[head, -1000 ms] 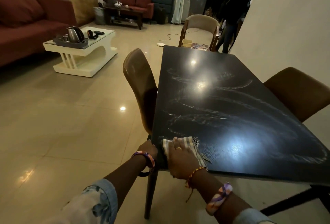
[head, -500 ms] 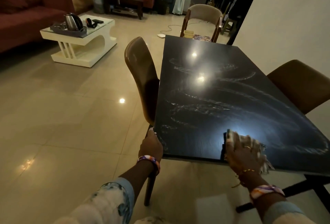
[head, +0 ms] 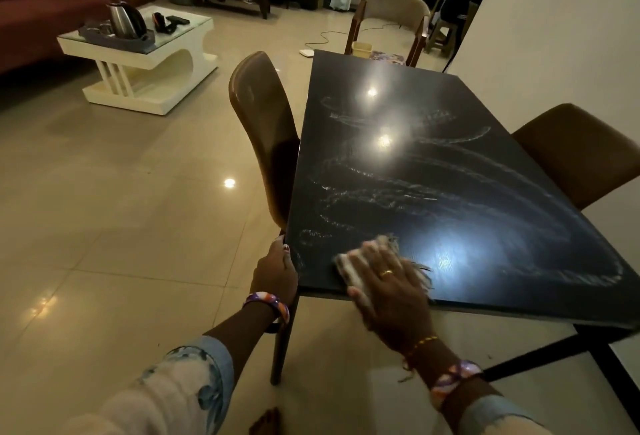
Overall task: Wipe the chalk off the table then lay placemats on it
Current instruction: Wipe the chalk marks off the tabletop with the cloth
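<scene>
Chalk streaks (head: 398, 199) cover the glossy black rectangular table (head: 485, 244) on beige tiles. The right hand (head: 391, 290) presses flat on a blurred, fringed pale cloth (head: 349, 263); the left hand (head: 275, 270) grips the table's corner.

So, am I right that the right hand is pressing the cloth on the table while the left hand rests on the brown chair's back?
Not quite: in the head view the left hand holds the table corner, not the chair. The right hand does press the cloth.
</scene>
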